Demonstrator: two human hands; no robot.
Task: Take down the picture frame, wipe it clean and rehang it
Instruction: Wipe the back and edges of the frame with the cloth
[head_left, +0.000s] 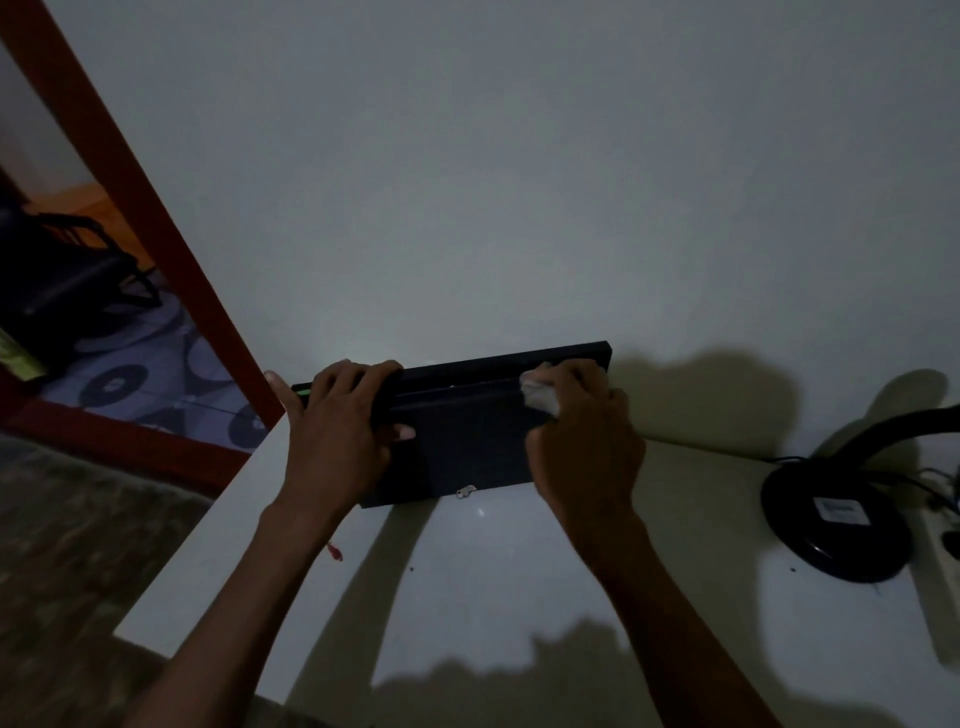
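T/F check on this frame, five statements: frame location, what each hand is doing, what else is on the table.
1. The picture frame hangs on the wall. False: it is down, over the white table.
2. The left hand grips the frame's left end. True.
3. The right hand is empty. False: it presses a white cloth against the frame.
4. A black lamp base sits on the table at right. True.
5. The frame is white. False: it is dark.
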